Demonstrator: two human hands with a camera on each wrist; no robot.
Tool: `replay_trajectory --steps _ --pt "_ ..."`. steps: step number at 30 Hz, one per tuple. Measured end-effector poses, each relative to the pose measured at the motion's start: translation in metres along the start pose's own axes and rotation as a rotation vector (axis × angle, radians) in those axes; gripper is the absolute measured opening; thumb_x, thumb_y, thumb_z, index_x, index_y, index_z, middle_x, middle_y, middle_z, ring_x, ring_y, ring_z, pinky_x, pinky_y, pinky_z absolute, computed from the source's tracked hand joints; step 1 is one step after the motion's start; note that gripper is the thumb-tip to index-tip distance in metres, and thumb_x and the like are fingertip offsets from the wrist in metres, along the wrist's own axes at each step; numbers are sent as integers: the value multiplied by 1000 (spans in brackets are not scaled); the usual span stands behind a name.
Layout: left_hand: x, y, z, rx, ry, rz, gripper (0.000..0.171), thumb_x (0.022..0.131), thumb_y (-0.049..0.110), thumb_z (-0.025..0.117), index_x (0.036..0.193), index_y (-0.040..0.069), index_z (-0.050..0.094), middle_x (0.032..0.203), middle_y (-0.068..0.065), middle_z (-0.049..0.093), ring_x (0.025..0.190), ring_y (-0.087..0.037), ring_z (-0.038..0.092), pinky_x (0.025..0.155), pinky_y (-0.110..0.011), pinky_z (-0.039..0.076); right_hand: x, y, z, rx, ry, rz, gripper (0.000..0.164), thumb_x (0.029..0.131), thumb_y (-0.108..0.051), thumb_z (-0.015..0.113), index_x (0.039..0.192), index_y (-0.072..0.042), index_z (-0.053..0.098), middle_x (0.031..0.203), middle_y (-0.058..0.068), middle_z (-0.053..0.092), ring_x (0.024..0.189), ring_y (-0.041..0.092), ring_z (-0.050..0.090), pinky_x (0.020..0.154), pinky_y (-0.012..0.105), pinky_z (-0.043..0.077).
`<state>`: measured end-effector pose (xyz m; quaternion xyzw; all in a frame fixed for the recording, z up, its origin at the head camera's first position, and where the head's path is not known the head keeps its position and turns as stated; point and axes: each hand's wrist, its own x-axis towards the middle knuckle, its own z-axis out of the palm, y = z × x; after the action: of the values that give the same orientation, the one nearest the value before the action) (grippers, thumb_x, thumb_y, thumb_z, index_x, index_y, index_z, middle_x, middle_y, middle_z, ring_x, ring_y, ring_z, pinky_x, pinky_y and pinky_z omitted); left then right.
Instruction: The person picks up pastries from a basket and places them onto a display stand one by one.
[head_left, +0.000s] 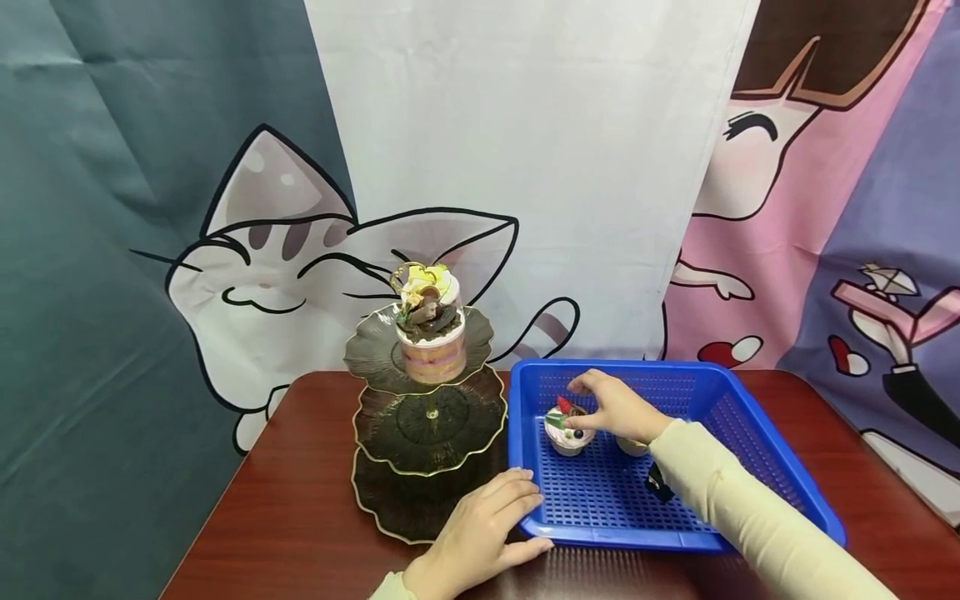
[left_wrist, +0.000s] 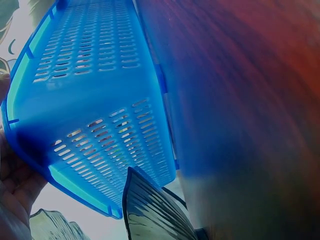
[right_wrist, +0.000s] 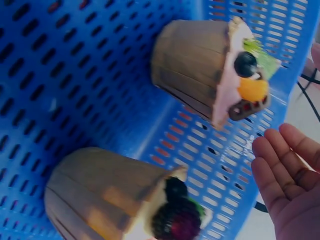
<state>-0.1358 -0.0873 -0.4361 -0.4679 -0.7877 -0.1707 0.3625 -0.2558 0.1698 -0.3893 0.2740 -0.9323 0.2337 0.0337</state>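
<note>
My right hand [head_left: 618, 408] reaches into the blue plastic basket [head_left: 615, 533], thumb and fingers spread above a cupcake [head_left: 567, 442] with white cream, a strawberry and a green leaf. A second cupcake [head_left: 632, 447] sits partly hidden below the hand. The right wrist view shows two brown-wrapped cupcakes, one with orange fruit and a dark berry [right_wrist: 192, 65], the other with dark berries [right_wrist: 105, 195]; the fingers [right_wrist: 280, 155] look fairly straight and apart from both. At the basket's front left corner, my left hand [head_left: 480, 529] rests against the rim with extended fingers.
A three-tier dark stand with gold edges [head_left: 431, 437] stands left of the basket, close to it. Its top tier carries a layered cake [head_left: 433, 354] with chocolate and yellow decorations. A small black object [head_left: 658, 483] lies in the basket. Behind the reddish table [head_left: 262, 517] hangs a cartoon curtain [head_left: 525, 167].
</note>
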Motion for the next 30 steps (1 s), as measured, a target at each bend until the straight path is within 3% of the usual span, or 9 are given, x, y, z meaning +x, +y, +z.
replay_trajectory --steps 20,30 --pt "1 0 1 0 -2 5 39 81 45 73 98 10 70 102 1 68 112 -14 62 106 -24 45 0 6 16 -86 -10 14 64 72 -43 81 110 4 62 105 11 63 97 24 62 88 43 54" --pt "0 0 1 2 3 7 39 81 45 73 99 10 70 102 1 68 113 -14 62 106 -24 45 3 10 23 -94 -25 13 70 66 -46 83 108 7 62 99 11 62 86 16 57 79 35 54"
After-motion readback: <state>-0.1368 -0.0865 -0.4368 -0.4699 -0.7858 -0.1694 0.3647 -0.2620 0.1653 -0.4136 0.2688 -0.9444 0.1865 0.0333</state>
